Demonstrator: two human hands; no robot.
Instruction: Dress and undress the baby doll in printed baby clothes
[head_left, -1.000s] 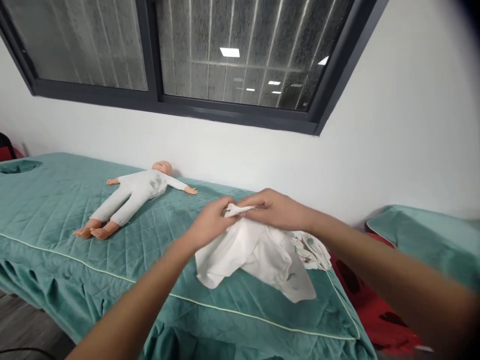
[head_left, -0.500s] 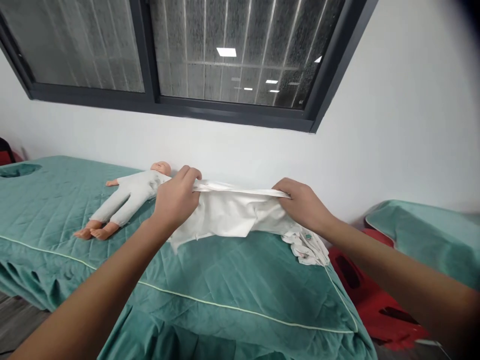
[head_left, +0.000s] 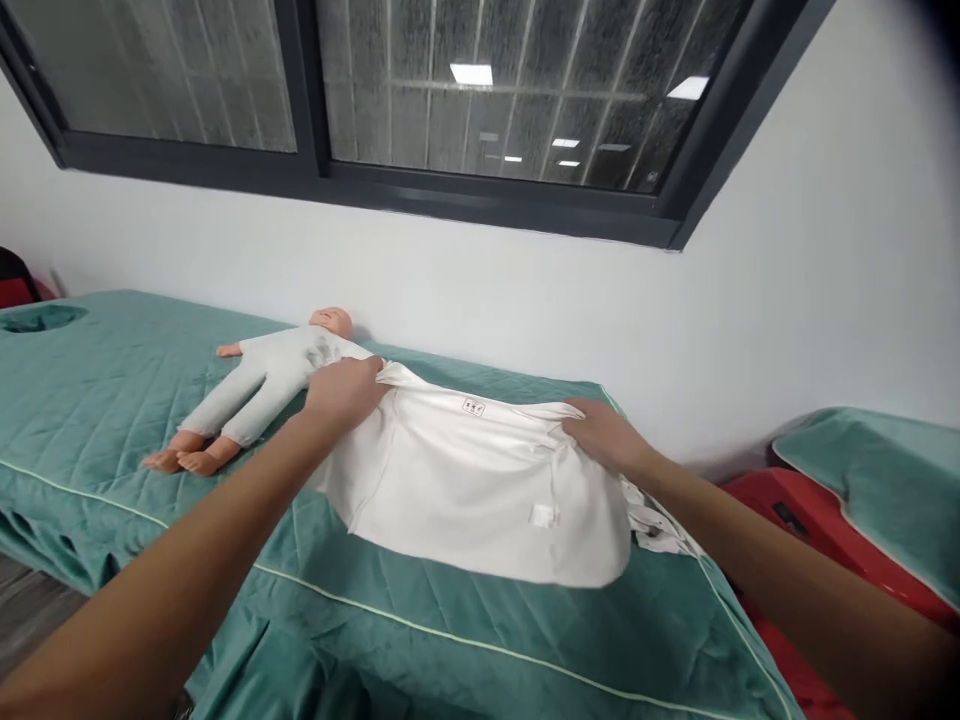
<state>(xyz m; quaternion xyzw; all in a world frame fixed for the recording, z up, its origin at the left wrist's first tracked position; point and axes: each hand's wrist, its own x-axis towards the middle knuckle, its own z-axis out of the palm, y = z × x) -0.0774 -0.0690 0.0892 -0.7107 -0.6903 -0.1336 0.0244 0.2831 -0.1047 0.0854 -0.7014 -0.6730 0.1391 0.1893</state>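
Observation:
A small white garment (head_left: pixel 465 480), like a baby's top, hangs spread between my hands over the green bed. A printed label shows inside its upper edge and a small white tag lower right. My left hand (head_left: pixel 346 392) is closed on its upper left corner. The upper right corner is gripped by my right hand (head_left: pixel 604 432). Left of my left hand, a baby doll (head_left: pixel 274 375) in a pale one-piece suit lies on its back, head toward the wall. A crumpled, patterned white cloth (head_left: pixel 660 525) lies behind the garment's right side, partly hidden.
The bed wears a quilted green cover (head_left: pixel 450 610) with pale piping and a face hole at far left. A dark-framed window (head_left: pixel 495 195) is set in the white wall behind. Red plastic chairs (head_left: pixel 795 510) stand at right, with a green cloth (head_left: pixel 877 480) over them.
The garment has swung toward me and opened out, so its inner face with the label shows. Both hands have moved slightly lower, and the view has shifted a little.

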